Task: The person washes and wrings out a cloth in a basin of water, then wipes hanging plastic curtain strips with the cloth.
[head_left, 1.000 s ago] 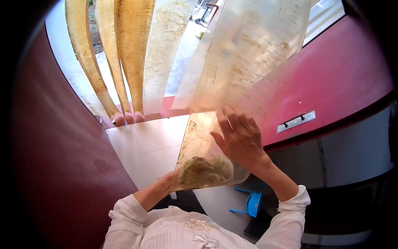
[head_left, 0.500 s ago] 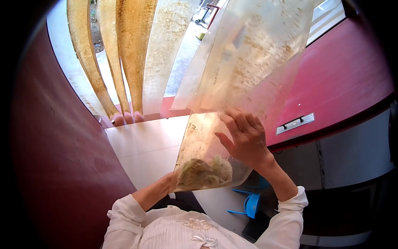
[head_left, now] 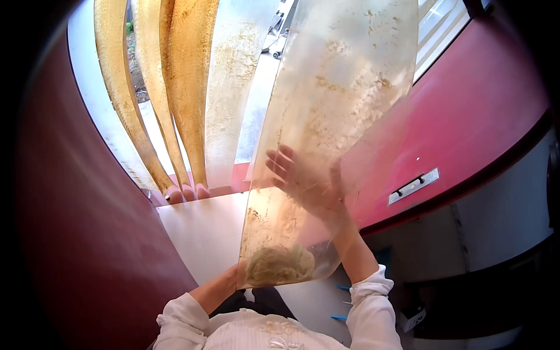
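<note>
At the far left a dark red panel (head_left: 76,204) runs up the side. Beside it hang three narrow, yellowed strips (head_left: 189,87) of curtain, their pinkish lower ends close together just above the pale floor (head_left: 201,224). Below them, a rolled white left sleeve (head_left: 184,321) leads to the left grip (head_left: 234,276), which reaches behind the lower left edge of a broad translucent strip (head_left: 335,76). Most of this grip is hidden, so I cannot tell how far it is closed or whether it has hold of anything. A paler hanging strip (head_left: 230,87) comes next above, between the yellowed ones and the broad one.

Right beside the left grip, a fuzzy, greenish wad (head_left: 280,265) shows through the bottom of the broad strip, lying behind it. The broad strip hangs in front of the person, smeared with brown marks, its lower end above the floor. Higher up behind it is the right grip (head_left: 309,184), spread open, fingers pointing left and thumb apart; it grasps nothing that I can see, and whether it touches the plastic is unclear.

Blue bits (head_left: 339,318) show low down, just left of the right sleeve (head_left: 372,309). Farther right stands a pinkish-red panel (head_left: 478,99) with a metal plate (head_left: 413,186) near its lower edge.
</note>
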{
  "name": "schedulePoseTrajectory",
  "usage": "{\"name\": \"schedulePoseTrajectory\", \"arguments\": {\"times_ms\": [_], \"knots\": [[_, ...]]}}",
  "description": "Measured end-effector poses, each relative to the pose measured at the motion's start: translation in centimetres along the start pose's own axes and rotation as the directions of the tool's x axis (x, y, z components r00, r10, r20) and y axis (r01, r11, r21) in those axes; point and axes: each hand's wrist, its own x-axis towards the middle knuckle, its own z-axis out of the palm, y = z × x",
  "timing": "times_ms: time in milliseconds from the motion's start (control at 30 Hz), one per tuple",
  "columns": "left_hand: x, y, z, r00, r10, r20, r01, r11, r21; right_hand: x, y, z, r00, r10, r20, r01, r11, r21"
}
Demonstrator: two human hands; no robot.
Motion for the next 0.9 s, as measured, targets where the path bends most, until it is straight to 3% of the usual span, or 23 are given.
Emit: {"name": "schedulePoseTrajectory", "arguments": {"times_ms": [67, 133, 233, 333, 400, 467, 533, 567, 633, 667, 700, 733, 767, 833, 867, 900], "knots": [[0.1, -0.2, 0.2, 0.999, 0.018, -0.036, -0.017, 1.0, 0.024, 2.4, -1.2, 3.6, 1.0, -0.005, 0.012, 0.005, 1.0, 0.029], [0.2, -0.2, 0.2, 0.996, 0.047, -0.081, -0.043, 0.998, 0.05, 3.3, -1.0, 5.7, 0.997, -0.066, 0.039, 0.056, 0.975, 0.213], [0.2, 0.3, 0.3, 0.972, 0.141, -0.19, -0.125, 0.988, 0.094, 2.7, -1.1, 7.7, 0.996, -0.053, 0.066, 0.037, 0.973, 0.227], [-0.2, 2.8, 0.8, 0.854, 0.406, -0.326, -0.384, 0.914, 0.131, 1.6, -1.0, 8.5, 0.99, -0.094, 0.102, 0.056, 0.943, 0.329], [-1.0, 6.0, 1.8, 0.633, 0.703, -0.323, -0.69, 0.702, 0.176, 0.8, -1.4, 8.6, 0.988, -0.108, 0.113, 0.064, 0.94, 0.335], [-3.2, 8.3, 4.9, 0.234, 0.91, -0.342, -0.831, 0.37, 0.416, 0.3, -1.7, 8.8, 0.985, -0.132, 0.111, 0.084, 0.929, 0.361], [-5.4, 8.9, 9.3, -0.01, 1.0, -0.011, -0.747, 0.0, 0.665, 0.3, -1.9, 8.6, 0.989, -0.12, 0.083, 0.08, 0.921, 0.381], [-5.5, 8.1, 12.3, -0.118, 0.992, 0.049, -0.673, -0.115, 0.731, 0.5, -1.9, 8.1, 0.992, -0.1, 0.072, 0.063, 0.918, 0.392], [-5.0, 6.6, 15.1, 0.018, 0.933, 0.36, -0.299, -0.339, 0.892, 0.9, -1.5, 7.1, 0.997, -0.067, 0.049, 0.043, 0.919, 0.391], [-4.2, 7.0, 15.2, 0.134, 0.72, 0.681, -0.044, -0.682, 0.73, 1.0, -0.9, 6.8, 0.996, -0.064, 0.058, 0.035, 0.916, 0.399], [-2.4, 6.6, 16.8, 0.29, 0.657, 0.696, 0.148, -0.749, 0.646, 1.1, -0.3, 6.6, 0.993, -0.056, 0.104, 0.017, 0.94, 0.34], [-0.5, 6.5, 16.8, 0.378, 0.67, 0.64, 0.252, -0.739, 0.625, 1.0, 0.1, 6.6, 0.988, -0.043, 0.149, 0.001, 0.962, 0.274], [1.3, 8.0, 16.4, 0.355, 0.601, 0.716, 0.236, -0.799, 0.553, 0.7, 0.1, 6.7, 0.99, -0.054, 0.129, 0.021, 0.97, 0.243], [3.0, 10.6, 19.4, 0.361, 0.731, 0.579, 0.239, -0.673, 0.7, 0.1, 0.1, 6.0, 0.999, -0.011, -0.037, 0.026, 0.901, 0.433], [4.7, 12.9, 19.8, 0.31, 0.736, 0.602, 0.321, -0.677, 0.662, -0.9, 0.6, 5.4, 0.992, 0.035, -0.122, 0.029, 0.874, 0.486], [6.3, 15.5, 20.4, 0.227, 0.715, 0.662, 0.359, -0.693, 0.625, -1.2, 0.1, 6.3, 0.998, 0.047, -0.045, -0.019, 0.88, 0.475]]}}
